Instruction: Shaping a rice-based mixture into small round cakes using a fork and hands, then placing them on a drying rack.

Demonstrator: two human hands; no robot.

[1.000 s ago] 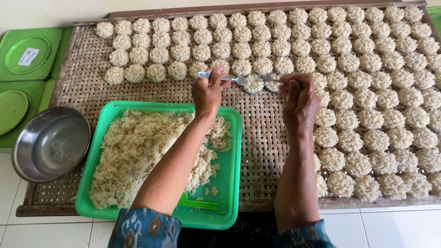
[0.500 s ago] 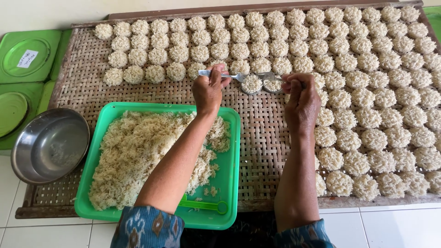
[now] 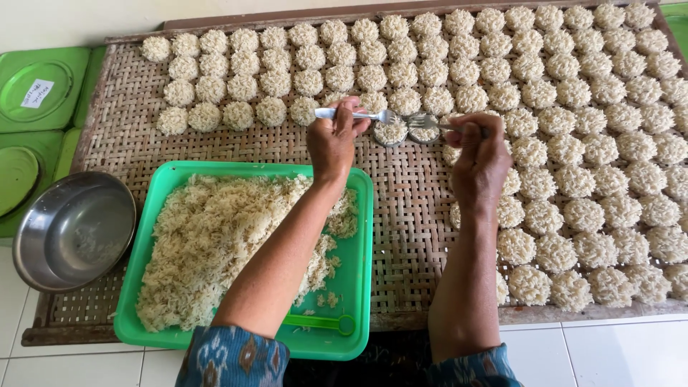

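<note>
Two small round metal ring moulds (image 3: 407, 132) packed with pale cooked rice sit side by side on the woven bamboo drying tray (image 3: 416, 215), at the near end of the rows of round rice cakes (image 3: 573, 143). The left hand (image 3: 333, 140) is closed around a silver fork (image 3: 358, 114) whose tines reach the left mould. The right hand (image 3: 479, 161) grips what looks like a second fork (image 3: 430, 122), half hidden, over the right mould. A green plastic tray of loose rice (image 3: 236, 251) lies near, and a steel bowl (image 3: 72, 229) sits beside it.

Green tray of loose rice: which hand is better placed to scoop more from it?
Probably the left hand: its arm crosses the green tray and its fork is nearer; the right hand is farther off.
</note>
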